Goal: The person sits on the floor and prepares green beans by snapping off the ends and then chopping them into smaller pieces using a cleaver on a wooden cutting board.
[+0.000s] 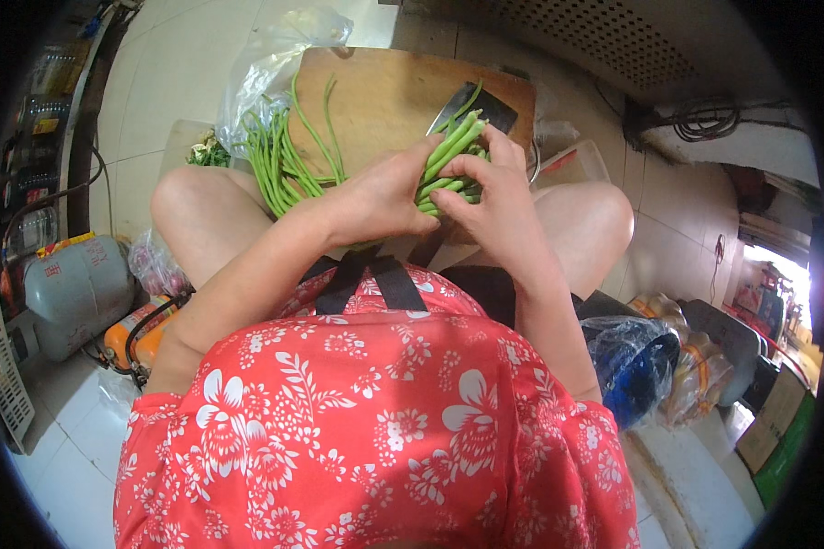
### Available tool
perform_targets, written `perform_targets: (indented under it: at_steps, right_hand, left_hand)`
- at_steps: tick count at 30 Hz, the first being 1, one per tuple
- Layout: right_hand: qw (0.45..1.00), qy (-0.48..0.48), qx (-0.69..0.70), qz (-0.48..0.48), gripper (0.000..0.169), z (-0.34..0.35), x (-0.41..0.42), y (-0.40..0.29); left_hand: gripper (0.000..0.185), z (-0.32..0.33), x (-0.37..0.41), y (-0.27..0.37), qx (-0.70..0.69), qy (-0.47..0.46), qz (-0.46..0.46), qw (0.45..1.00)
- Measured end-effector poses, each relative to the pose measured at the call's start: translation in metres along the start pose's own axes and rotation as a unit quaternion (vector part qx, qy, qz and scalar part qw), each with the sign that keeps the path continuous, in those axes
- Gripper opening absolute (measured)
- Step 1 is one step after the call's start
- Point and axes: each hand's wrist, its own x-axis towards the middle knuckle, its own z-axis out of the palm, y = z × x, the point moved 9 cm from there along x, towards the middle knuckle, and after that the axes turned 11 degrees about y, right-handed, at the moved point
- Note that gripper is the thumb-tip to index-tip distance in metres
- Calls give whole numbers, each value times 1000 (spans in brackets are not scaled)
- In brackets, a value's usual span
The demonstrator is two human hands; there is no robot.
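Observation:
My left hand (388, 189) is closed around a bunch of long green beans (450, 154), whose ends point up and to the right. At the right side of the bunch, my right hand (491, 178) touches the bean ends with bent fingers and thumb. More long beans (271, 161) fan out at the left edge of a wooden cutting board (371, 96), and a few lie on it. Behind my right hand, a cleaver with a dark, wide blade (491, 106) rests on the board, partly hidden by the beans and fingers.
A clear plastic bag (254, 89) lies left of the board. Beyond my left knee is a container with leafy scraps (209, 152); a pale plastic container (577, 165) stands right of the board. A grey gas cylinder (79, 295) is at the far left, a bagged blue item (628, 370) at the right.

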Motion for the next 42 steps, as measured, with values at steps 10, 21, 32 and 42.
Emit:
perform_targets:
  at_steps: [10,21,32,42]
  right_hand:
    - [999,10,-45,29,26,-4,-6,3]
    - [993,110,-21,-44,26,-21,-9,-31]
    - [986,153,-59,-42,27,-10,-18,-19]
    - [992,109,-49,26,14,-7,0,2]
  left_hand:
    - [73,3,2,-7,-102,6,-15,995]
    - [60,-12,-2,-2,-180,-18,-32,983]
    - [58,-10,7,-18,-94,30,21,995]
    - [54,-4,5,-12,-167,14,-18,986]
